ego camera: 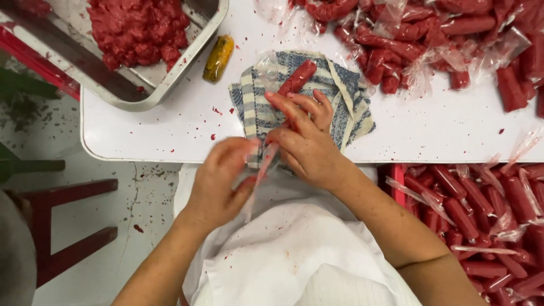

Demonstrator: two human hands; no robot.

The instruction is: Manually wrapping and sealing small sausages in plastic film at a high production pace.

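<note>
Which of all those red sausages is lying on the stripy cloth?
Only the red sausage under the right hand's fingertips lies on the striped cloth. The others sit heaped on the white table or in the red crate.

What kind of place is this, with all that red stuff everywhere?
Probably a small food workshop where sausages are made by hand. A metal tray holds red minced meat, the white table carries a pile of wrapped sausages, and more fill a red crate.

Small food-making workshop, seen from above: white worktable (170, 130) speckled with red bits, metal tray (187, 62) heaped with red minced meat (139, 28), piles of plastic-wrapped red sausages (430, 39), more in a red crate (396, 181), white apron (294, 255), stained concrete floor (136, 192).
</note>
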